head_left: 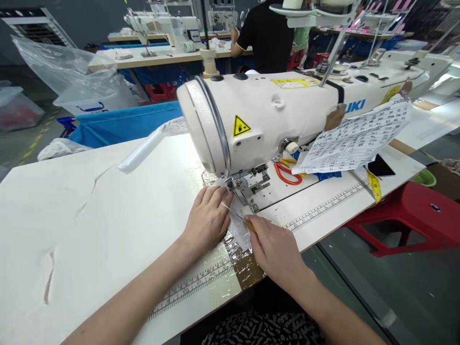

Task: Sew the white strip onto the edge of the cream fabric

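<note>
My left hand (207, 216) lies on thin white fabric (237, 231) beside the presser foot of a white sewing machine (258, 110), its fingers laid flat and pressing down. My right hand (275, 245) is closed around the wooden handle of an awl (249, 224). The awl's thin metal shaft points left, with its tip close to my left fingers, over the fabric. Part of the fabric is hidden under my left hand, and its strip hangs toward the table's front edge.
Red-handled scissors (288, 173) lie behind the needle area. A written sheet (354, 136) hangs on the machine. A yellow tape measure (373, 186) drapes over the table edge, near a red stool (406, 215). A blue cloth bin (129, 125) stands behind; a person (268, 36) sits beyond.
</note>
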Demonstrator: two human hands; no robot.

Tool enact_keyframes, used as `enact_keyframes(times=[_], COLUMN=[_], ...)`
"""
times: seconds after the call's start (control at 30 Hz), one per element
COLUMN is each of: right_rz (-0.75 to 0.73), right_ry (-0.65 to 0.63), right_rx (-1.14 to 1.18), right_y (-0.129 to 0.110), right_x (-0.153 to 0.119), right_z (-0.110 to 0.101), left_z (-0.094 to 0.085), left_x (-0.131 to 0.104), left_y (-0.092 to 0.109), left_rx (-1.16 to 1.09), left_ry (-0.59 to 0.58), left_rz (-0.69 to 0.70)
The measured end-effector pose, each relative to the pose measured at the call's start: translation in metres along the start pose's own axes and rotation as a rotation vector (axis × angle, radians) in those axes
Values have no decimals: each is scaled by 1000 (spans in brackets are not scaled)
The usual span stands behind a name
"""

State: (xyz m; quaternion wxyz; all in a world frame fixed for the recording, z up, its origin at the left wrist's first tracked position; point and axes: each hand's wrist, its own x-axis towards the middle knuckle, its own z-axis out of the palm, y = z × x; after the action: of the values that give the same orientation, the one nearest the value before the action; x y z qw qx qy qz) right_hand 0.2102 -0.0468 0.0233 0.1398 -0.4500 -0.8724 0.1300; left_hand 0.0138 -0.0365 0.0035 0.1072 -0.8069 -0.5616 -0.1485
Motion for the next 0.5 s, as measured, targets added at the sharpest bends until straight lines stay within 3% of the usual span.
enact_keyframes(times=[0.17, 0.33, 0.5], right_rz=[-39, -68, -118], right_ry=[109, 112, 87], right_rx=[173, 229, 370], right_y=[5, 10, 25], right_x=[-6, -16, -53], right_z=[4, 5, -3], left_z=[-3, -11, -8], left_x=[0, -7, -15], left_y=[-3, 13, 21], left_rx=[86, -9, -13], left_ry=[-16, -52, -49], left_rz=[-47, -47, 12])
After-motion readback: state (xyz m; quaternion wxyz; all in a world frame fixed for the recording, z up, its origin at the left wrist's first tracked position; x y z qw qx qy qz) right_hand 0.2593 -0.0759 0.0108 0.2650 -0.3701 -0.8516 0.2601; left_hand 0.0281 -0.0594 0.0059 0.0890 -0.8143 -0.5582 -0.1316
